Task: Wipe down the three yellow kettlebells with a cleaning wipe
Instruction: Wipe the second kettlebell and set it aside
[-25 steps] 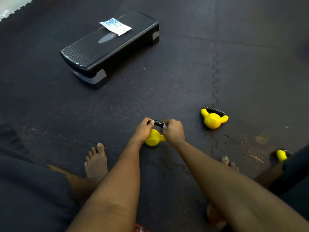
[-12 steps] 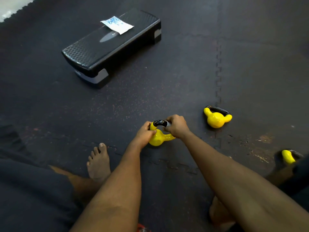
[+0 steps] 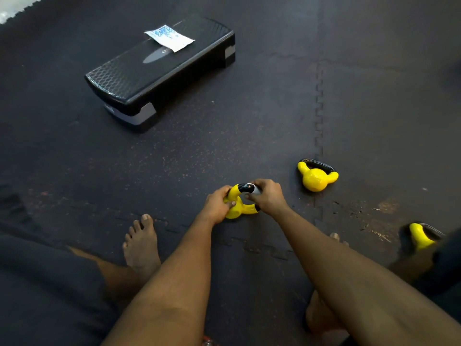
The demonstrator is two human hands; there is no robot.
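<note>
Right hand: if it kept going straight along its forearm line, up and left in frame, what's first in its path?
The right hand already grips the kettlebell handle, so that comes first. Past it lies bare mat, then probably the step platform, though depth is unclear.

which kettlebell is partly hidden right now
The far-right kettlebell, cut off behind the dark-clothed leg; the other two show fully.

third kettlebell: half hidden by leg | wipe: not discernible
</note>
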